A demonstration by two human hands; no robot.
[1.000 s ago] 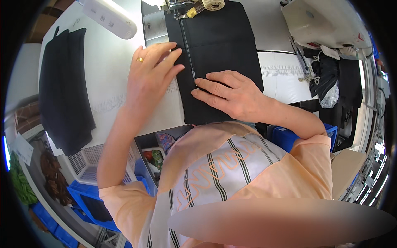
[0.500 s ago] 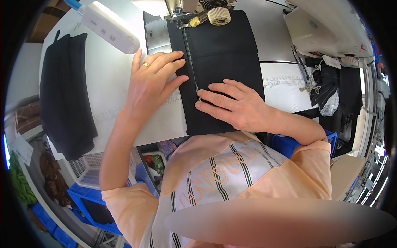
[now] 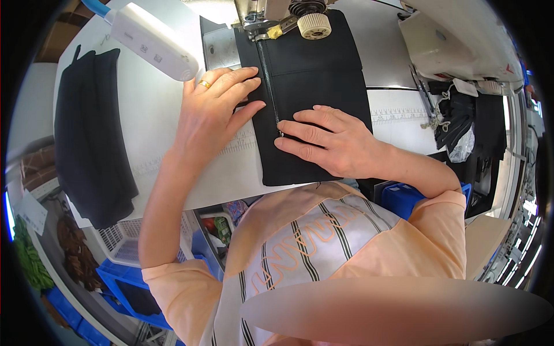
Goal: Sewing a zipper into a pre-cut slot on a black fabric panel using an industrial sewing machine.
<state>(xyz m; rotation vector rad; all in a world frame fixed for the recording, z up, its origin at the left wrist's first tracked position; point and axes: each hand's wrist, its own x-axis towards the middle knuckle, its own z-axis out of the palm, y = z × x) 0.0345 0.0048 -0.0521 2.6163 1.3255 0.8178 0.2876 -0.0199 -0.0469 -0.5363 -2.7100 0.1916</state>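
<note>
A black fabric panel [image 3: 314, 75] with a zipper [image 3: 267, 75] running down it lies flat on the white table [image 3: 144, 132], its top edge under the sewing machine's foot [image 3: 262, 26]. My left hand [image 3: 213, 109], wearing a gold ring, presses flat on the panel's left edge beside the zipper. My right hand [image 3: 326, 141] lies flat on the lower half of the panel, fingertips at the zipper line. Neither hand grips anything.
A white lamp bar [image 3: 156, 43] reaches over the table at upper left. A stack of black fabric [image 3: 92, 144] hangs off the table's left side. Blue bins [image 3: 130, 282] and a white basket [image 3: 124, 245] stand below. More black cloth and a machine [image 3: 456, 40] sit at right.
Both hands and the black panel sit further up toward the sewing machine than a second ago, with the fingers still flat on the fabric.
</note>
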